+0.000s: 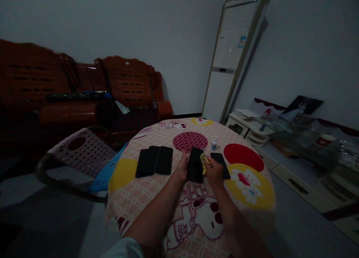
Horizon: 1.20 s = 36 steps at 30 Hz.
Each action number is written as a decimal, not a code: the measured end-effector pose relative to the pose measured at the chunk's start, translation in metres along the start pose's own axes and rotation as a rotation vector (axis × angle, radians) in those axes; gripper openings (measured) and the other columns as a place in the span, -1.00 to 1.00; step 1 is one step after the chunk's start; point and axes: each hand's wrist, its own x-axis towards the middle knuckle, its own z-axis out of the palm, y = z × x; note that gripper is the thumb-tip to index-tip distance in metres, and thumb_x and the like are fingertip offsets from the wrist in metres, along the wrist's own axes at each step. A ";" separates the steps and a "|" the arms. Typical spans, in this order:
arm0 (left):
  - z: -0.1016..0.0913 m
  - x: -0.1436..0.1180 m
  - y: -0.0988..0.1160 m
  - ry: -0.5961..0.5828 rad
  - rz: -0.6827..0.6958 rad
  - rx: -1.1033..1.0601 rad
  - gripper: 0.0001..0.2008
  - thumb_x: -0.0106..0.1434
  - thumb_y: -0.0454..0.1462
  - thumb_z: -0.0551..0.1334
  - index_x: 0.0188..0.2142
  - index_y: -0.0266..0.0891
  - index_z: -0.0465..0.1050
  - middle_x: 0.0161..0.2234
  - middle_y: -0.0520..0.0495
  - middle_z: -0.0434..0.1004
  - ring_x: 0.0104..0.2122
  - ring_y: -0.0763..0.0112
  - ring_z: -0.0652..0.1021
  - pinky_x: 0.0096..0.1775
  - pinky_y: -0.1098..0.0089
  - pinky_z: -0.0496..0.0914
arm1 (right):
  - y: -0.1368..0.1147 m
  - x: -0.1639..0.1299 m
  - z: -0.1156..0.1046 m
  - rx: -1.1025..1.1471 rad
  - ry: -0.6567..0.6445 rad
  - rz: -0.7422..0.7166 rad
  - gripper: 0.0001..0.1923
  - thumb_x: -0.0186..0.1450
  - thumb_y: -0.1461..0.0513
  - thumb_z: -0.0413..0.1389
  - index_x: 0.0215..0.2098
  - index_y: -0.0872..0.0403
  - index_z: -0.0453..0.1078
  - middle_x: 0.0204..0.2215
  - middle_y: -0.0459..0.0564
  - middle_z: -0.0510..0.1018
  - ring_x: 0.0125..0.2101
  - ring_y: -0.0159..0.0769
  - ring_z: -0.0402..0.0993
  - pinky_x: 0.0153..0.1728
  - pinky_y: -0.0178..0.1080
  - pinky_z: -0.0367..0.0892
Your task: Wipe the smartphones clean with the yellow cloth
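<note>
My left hand (183,166) grips the left edge of a black smartphone (194,168), which is tilted up over the round table. In my right hand (214,171) a crumpled yellow cloth (204,162) is pinched against the right side of the phone's dark face. Partly behind my right hand, another dark phone (222,161) lies flat on the cover. To the left, several dark phones or tablets (147,162) lie side by side, some overlapping. A small white spray bottle (214,143) with a blue label stands beyond my right hand.
A patterned cloth (157,198) covers the round table. A woven chair (81,149) stands at its left, with wooden sofas (126,82) behind. A tall air conditioner (224,56) rises at the back. On the right is a glass-topped cabinet (297,134) with assorted items.
</note>
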 end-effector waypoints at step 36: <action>0.006 -0.009 -0.014 -0.043 -0.178 0.382 -0.32 0.18 0.24 -0.05 -0.02 -0.22 0.38 -0.42 -0.10 0.51 -0.50 0.33 0.54 -0.40 0.31 0.45 | 0.006 -0.001 0.006 -0.346 -0.115 -0.073 -0.67 0.30 0.23 -0.05 -0.11 0.12 0.49 -0.28 0.11 0.63 -0.30 -0.20 0.56 -0.28 -0.29 0.36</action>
